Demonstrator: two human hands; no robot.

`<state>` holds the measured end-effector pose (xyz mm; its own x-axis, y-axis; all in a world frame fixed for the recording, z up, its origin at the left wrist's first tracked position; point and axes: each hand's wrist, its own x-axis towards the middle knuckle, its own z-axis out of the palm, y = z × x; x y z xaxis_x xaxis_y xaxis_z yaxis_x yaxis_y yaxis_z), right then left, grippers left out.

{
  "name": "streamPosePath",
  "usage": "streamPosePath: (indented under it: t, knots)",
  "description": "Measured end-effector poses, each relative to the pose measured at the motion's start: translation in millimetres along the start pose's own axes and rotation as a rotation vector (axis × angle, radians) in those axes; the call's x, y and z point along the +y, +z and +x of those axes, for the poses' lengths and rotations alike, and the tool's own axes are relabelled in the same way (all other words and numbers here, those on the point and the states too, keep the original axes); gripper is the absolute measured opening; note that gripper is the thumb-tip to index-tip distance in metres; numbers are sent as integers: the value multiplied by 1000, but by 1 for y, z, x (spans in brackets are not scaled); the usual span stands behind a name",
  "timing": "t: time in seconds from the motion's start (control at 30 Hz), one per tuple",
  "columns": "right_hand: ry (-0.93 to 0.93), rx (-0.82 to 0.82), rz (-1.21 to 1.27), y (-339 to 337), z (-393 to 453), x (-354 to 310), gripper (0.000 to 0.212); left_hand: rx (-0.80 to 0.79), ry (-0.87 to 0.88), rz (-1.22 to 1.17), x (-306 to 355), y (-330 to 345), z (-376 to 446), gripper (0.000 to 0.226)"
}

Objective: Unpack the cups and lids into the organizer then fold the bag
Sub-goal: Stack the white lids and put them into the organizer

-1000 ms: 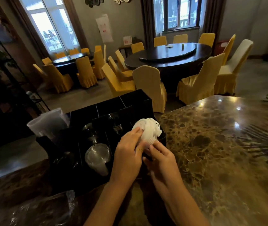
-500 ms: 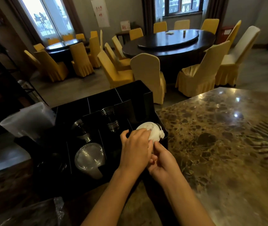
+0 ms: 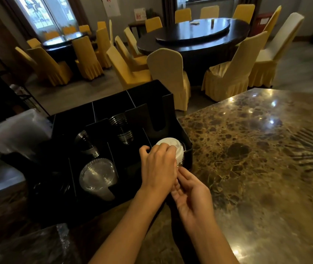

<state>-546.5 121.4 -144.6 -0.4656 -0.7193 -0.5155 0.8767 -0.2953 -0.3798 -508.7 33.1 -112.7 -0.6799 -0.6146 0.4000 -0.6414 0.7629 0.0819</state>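
Note:
A black compartment organizer [image 3: 113, 109] stands on the marble counter. A stack of white lids [image 3: 172, 144] sits in its front right slot. My left hand [image 3: 158, 166] is curled over the stack and grips it from the left. My right hand [image 3: 191, 195] lies just below, fingers apart, touching the base of the stack by the organizer's front wall. Clear lids [image 3: 97, 175] fill the front middle slot, and clear cups [image 3: 122, 128] and more clear cups [image 3: 85, 142] lie in the slots behind. A crumpled clear plastic bag [image 3: 37, 244] lies at the bottom left.
A clear plastic sleeve of cups [image 3: 16, 130] leans at the organizer's left side. The brown marble counter [image 3: 256, 168] stretches right. Beyond it stand yellow-covered chairs [image 3: 168, 73] and a dark round table [image 3: 193, 37].
Both hands have lowered the white lids from above the organizer down into its front right slot. The camera has tilted downward.

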Motion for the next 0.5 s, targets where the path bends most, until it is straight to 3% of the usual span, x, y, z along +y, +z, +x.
streamPosePath:
  t: [0.33,0.5]
  knots:
    - [-34,53,-151,-6,-4,3,31,-54,38,94,1,1,1,14]
    - [-105,14,-256,-4,-12,-2,28,-58,57,-28,0,-7,-7,16]
